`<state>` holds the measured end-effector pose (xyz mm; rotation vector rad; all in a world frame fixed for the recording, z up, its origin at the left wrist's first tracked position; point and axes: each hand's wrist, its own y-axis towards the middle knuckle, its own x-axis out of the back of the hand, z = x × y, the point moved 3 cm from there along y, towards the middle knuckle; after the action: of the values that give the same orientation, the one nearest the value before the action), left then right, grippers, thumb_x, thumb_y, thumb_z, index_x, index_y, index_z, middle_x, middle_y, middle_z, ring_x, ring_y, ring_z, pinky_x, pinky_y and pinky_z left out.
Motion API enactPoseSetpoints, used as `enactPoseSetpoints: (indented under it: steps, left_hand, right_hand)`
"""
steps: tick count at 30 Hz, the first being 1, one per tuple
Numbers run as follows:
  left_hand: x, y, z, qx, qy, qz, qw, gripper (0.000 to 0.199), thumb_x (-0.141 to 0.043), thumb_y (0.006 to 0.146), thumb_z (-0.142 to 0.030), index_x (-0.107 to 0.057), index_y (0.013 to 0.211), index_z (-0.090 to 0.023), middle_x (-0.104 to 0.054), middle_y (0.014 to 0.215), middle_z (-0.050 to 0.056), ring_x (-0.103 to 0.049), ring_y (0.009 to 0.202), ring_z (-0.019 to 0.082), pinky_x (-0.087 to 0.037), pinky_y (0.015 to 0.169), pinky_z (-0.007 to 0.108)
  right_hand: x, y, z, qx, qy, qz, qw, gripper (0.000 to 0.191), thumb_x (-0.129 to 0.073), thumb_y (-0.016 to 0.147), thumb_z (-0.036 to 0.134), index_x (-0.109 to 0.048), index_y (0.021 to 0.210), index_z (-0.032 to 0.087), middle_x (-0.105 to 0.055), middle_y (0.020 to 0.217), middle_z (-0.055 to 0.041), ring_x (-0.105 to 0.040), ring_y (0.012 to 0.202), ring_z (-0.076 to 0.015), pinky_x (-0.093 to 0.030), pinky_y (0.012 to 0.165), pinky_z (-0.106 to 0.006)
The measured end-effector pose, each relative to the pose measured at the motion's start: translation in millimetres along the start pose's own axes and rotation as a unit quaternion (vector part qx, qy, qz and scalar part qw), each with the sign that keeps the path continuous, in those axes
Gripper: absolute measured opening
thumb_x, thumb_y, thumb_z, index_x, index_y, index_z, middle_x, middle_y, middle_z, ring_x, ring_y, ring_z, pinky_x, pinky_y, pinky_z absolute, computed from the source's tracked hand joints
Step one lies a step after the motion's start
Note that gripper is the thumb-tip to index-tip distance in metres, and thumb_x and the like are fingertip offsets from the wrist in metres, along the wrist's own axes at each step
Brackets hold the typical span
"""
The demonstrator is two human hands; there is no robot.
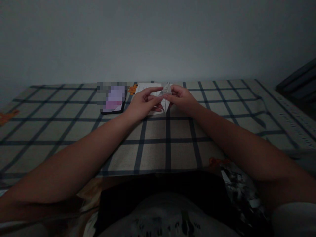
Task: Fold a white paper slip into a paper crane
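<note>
Folded paper (167, 90): located to the right of the phone (114, 98), pinched by both my left hand (143, 100) and my right hand (182, 95). I judge it light, pliable and easily torn; I would grip its folded edges gently.

The folded paper (167, 89), a small pale piece with faint grey marks across its surface, was creased into a slim, pointed form, its upper end rising to a sharp peak and its lower part narrowing downward to another tip. It stood roughly upright, pinched between the left hand (144, 101) and the right hand (183, 96), near the far edge of the checked cloth (155, 128), with its middle partly hidden by the thumbs; its finer creases were too dim to tell.
</note>
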<state>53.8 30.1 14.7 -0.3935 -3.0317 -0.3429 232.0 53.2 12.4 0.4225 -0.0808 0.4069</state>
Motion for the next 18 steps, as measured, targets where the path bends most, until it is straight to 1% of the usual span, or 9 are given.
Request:
enactPoseSetpoints:
  steps: [2,4,6,8,10,12,15,18]
  left_hand:
    - [1.1,0.9,0.7,-0.004,0.003,-0.017,1.0,0.039,-0.08,0.082,-0.038,-0.075,0.114,-0.017,-0.074,0.076,0.002,-0.073,0.066,0.015,-0.066,0.069,0.029]
    - [2.7,1.7,0.0,-0.005,0.01,-0.037,0.999,0.031,-0.081,0.082,-0.04,-0.077,0.1,-0.015,-0.074,0.077,0.003,-0.072,0.066,0.014,-0.065,0.068,0.028]
    - [4.7,2.3,-1.8,-0.012,0.016,-0.061,0.998,0.027,-0.082,0.081,-0.039,-0.076,0.092,-0.015,-0.073,0.075,0.002,-0.07,0.064,0.013,-0.065,0.067,0.027]
    - [6.3,2.6,-3.9,-0.024,0.016,-0.082,0.996,0.022,-0.081,0.081,-0.035,-0.076,0.09,-0.015,-0.072,0.074,0.002,-0.068,0.063,0.012,-0.064,0.067,0.026]
    - [7.3,3.0,-5.2,-0.034,0.013,-0.093,0.995,0.019,-0.08,0.08,-0.03,-0.076,0.091,-0.015,-0.073,0.074,0.001,-0.068,0.062,0.011,-0.064,0.066,0.025]
    - [7.5,3.6,-5.7,-0.037,0.009,-0.09,0.995,0.02,-0.079,0.08,-0.026,-0.075,0.096,-0.016,-0.072,0.072,0.0,-0.068,0.062,0.011,-0.063,0.066,0.025]
    - [7.0,4.3,-5.6,-0.035,0.006,-0.076,0.997,0.029,-0.078,0.079,-0.022,-0.073,0.108,-0.017,-0.07,0.068,-0.002,-0.068,0.06,0.011,-0.063,0.065,0.025]
    - [6.2,3.9,-4.9,-0.026,0.004,-0.067,0.997,0.041,-0.077,0.08,-0.022,-0.07,0.12,-0.018,-0.071,0.072,-0.002,-0.068,0.059,0.011,-0.063,0.064,0.025]
  right_hand:
    - [-0.4,-0.7,2.6,0.001,-0.005,0.009,1.0,0.047,-0.081,0.077,0.063,-0.064,0.089,0.02,-0.064,0.079,0.0009,-0.06,0.071,-0.0129,-0.051,0.062,-0.025]
    - [-0.9,-1.0,4.1,-0.004,-0.006,0.016,1.0,0.048,-0.079,0.079,0.064,-0.067,0.091,0.019,-0.066,0.081,-0.0004,-0.061,0.071,-0.0128,-0.053,0.063,-0.025]
    - [-0.5,-0.5,3.0,-0.011,0.003,0.01,1.0,0.047,-0.077,0.081,0.062,-0.068,0.097,0.019,-0.068,0.082,-0.0006,-0.062,0.069,-0.0126,-0.055,0.063,-0.026]
    - [1.2,0.8,-0.4,-0.015,0.017,-0.012,1.0,0.045,-0.078,0.082,0.058,-0.066,0.102,0.021,-0.067,0.08,0.0007,-0.062,0.067,-0.0124,-0.056,0.062,-0.026]
    - [2.8,2.3,-4.9,-0.017,0.021,-0.026,0.999,0.041,-0.078,0.083,0.054,-0.064,0.103,0.022,-0.065,0.078,0.0019,-0.063,0.067,-0.0126,-0.057,0.062,-0.026]
    - [3.3,3.4,-8.6,-0.019,0.017,-0.023,0.999,0.038,-0.078,0.083,0.051,-0.062,0.102,0.022,-0.064,0.077,0.002,-0.064,0.067,-0.0127,-0.057,0.063,-0.025]
    - [3.1,4.5,-11.2,-0.017,0.025,-0.008,0.999,0.041,-0.08,0.081,0.05,-0.059,0.103,0.022,-0.065,0.08,0.0016,-0.064,0.069,-0.0123,-0.057,0.063,-0.025]
    - [3.2,5.3,-11.4,0.004,0.032,0.002,0.999,0.047,-0.082,0.08,0.051,-0.057,0.109,0.023,-0.063,0.082,0.0028,-0.064,0.069,-0.0116,-0.056,0.062,-0.024]
